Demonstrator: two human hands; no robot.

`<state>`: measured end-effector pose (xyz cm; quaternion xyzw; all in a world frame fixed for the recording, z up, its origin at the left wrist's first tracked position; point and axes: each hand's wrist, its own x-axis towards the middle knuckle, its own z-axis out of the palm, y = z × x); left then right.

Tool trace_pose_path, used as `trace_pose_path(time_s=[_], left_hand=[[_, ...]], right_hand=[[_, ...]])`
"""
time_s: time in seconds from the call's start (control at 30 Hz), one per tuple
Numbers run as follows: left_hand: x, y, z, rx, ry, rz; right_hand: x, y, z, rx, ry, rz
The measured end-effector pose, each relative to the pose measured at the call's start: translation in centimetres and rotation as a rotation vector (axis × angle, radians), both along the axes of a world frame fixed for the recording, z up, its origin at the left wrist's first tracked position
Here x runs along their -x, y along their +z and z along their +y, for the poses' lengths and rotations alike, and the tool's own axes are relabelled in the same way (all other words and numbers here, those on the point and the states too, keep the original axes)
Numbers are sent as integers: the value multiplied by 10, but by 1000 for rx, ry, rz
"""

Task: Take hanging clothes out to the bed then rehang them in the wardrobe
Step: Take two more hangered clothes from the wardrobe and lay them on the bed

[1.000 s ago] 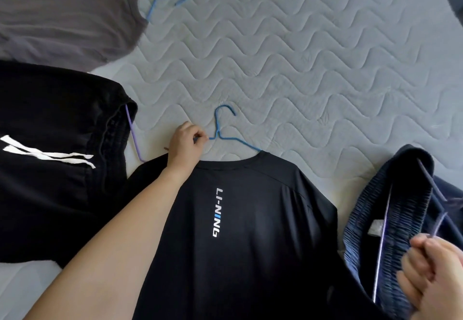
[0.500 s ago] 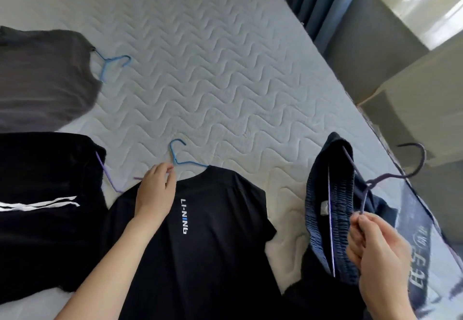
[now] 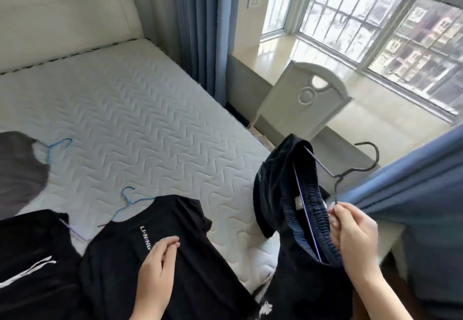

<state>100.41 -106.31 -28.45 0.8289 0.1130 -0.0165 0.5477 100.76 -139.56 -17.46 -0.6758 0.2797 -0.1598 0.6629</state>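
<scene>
On the bed (image 3: 130,109), seen from the head camera, three garments lie flat on their hangers: a grey top (image 3: 17,169) at the far left, a black garment with white stripes (image 3: 32,257) nearest the left edge, and a black T-shirt (image 3: 160,252) on a blue hanger (image 3: 127,203) in the middle. At the bed's right edge the right hand (image 3: 353,234) pinches the neck of a dark hanger (image 3: 350,172), its fingers curled tight around the wire, and lifts a pair of navy shorts (image 3: 300,209) clear of the mattress. The left hand (image 3: 157,262) hovers over or rests on the T-shirt's back (contact is hard to judge), fingers loosely curled, holding nothing.

The step in hand looks like gathering pieces for rehanging. To do it well, the right hand should hold the hanger just under its hook so the shorts hang level and the waistband does not slide off the bar. The left hand would best reach for the blue hanger's hook rather than tug the cloth, so the shirt stays seated on its shoulders.

The right forearm rises from the lower right with the wrist bent upward; the left forearm comes in low from the bottom centre.
</scene>
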Motion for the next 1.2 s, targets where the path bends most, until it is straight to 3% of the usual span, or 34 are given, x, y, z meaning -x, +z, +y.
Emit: trace_pose_path(time_s=[0.33,0.63,0.93,1.2], left_hand=[[17,34,-66,-146,-241,-52],[30,-3,-100,-272,-261,106],[-12,-59,-105,-370,-110,234],[-119,-197,-67,-469,14,268]], right_hand=[[79,66,-74,0,-219,-114],[38,51,-101,-92,-274,-153],[-86,-52,-50,-215,-184,-20],[-237,-210,42,-355,-198,19]])
